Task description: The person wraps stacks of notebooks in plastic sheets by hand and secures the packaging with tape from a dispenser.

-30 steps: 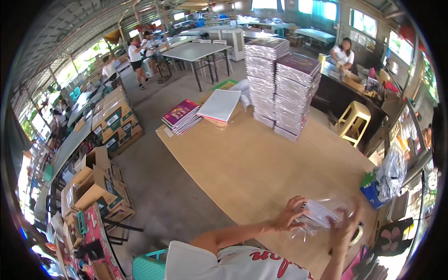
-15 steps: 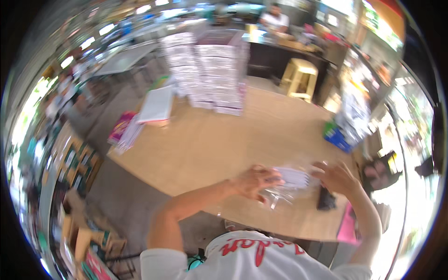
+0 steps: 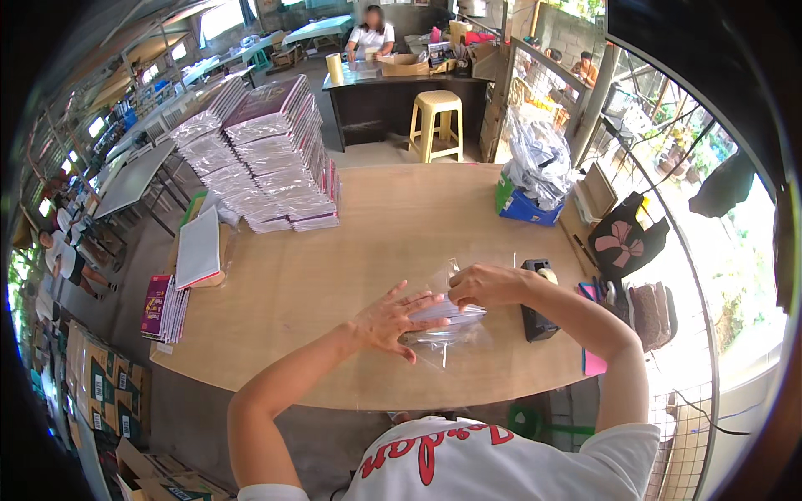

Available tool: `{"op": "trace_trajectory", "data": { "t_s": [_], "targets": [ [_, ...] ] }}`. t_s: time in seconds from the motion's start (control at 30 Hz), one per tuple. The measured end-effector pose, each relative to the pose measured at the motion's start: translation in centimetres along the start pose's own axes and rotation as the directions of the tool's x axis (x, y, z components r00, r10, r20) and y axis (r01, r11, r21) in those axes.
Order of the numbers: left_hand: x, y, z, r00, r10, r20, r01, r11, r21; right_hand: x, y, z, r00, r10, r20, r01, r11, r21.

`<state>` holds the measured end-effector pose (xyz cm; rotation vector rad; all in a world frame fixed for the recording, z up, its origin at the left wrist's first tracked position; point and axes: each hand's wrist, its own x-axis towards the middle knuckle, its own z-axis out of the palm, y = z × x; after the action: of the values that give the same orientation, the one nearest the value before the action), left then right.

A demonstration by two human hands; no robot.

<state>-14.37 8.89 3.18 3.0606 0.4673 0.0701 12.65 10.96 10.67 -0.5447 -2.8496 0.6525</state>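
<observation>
A small white bundle, perhaps a stack of paper (image 3: 455, 317), lies on the table inside a clear plastic wrapper (image 3: 444, 341). My left hand (image 3: 393, 319) rests on the left part of the bundle, its fingers spread. Over the bundle's far right side, the fingers of my right hand (image 3: 484, 285) are curled and pinch the wrapper, part of which sticks up beside them. The fingertips of the right hand are partly hidden. A black tape dispenser (image 3: 537, 313) stands just right of the bundle, under my right forearm.
Tall plastic-wrapped stacks of books (image 3: 271, 159) stand at the table's far left. Nearer are a white pad (image 3: 199, 250) and purple booklets (image 3: 163, 309). A blue-green box of crumpled plastic (image 3: 535, 196) sits far right. Beyond are a yellow stool (image 3: 437, 125) and a seated person (image 3: 371, 37).
My right hand has come left from beside the bundle onto its wrapper and closed there. My left hand has flattened over the bundle. The view has turned to the right.
</observation>
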Motion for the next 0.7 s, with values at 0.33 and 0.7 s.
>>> {"op": "trace_trajectory", "data": {
  "t_s": [0.33,0.7],
  "targets": [
    [0.5,-0.5,-0.4,0.998,-0.019,0.064,0.017,0.999,0.028,1.5,1.6,3.2,0.998,-0.015,-0.056,0.015,1.0,0.008],
    [0.8,-1.1,0.0,0.999,0.011,0.053,-0.006,0.996,-0.092,0.5,2.3,5.4,0.94,0.103,-0.326,-0.157,0.977,-0.143]
  ]
}}
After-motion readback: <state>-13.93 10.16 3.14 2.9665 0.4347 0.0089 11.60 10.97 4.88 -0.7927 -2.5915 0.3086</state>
